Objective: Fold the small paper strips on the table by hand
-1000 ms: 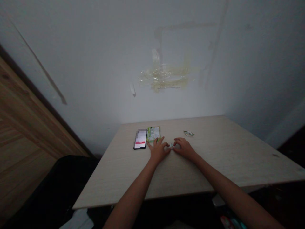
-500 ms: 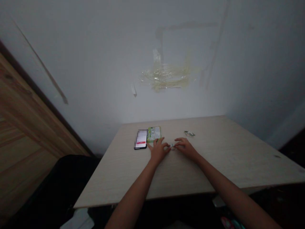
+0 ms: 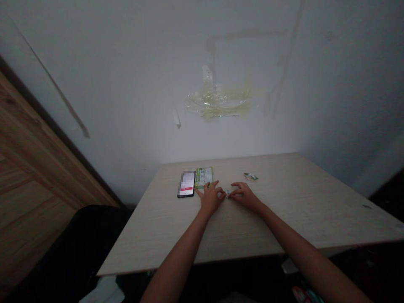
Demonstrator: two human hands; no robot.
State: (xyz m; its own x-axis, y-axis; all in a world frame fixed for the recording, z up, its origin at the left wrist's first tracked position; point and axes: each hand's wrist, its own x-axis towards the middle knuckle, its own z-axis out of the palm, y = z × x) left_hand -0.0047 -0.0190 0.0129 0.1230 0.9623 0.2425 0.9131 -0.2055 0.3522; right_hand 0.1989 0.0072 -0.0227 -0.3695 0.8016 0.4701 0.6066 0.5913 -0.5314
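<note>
Between my two hands, low over the table (image 3: 233,235), is a small whitish piece with a bluish-green mark (image 3: 227,192), too small to name. My left hand (image 3: 211,198) pinches its left side between thumb and index finger, the other fingers spread towards a green and white packet (image 3: 204,176). From the right, my right hand (image 3: 245,196) pinches the piece with thumb and index finger, its other fingers curled above. Left of the packet lies a phone (image 3: 187,185) with a lit screen, partly blurred out. Beyond my right hand sits a small crumpled green and white wrapper (image 3: 251,176).
A white wall (image 3: 132,84) with peeling clear tape (image 3: 221,103) rises behind the table. Wooden boards (image 3: 31,168) lean at the left, above a dark covered shape (image 3: 82,240). Below the front edge, at right, are some dim colourful items (image 3: 301,294).
My right fingertips opened slightly off the small piece, then came back together against it. My left hand stays nearly in place. Phone, packet and wrapper have not moved.
</note>
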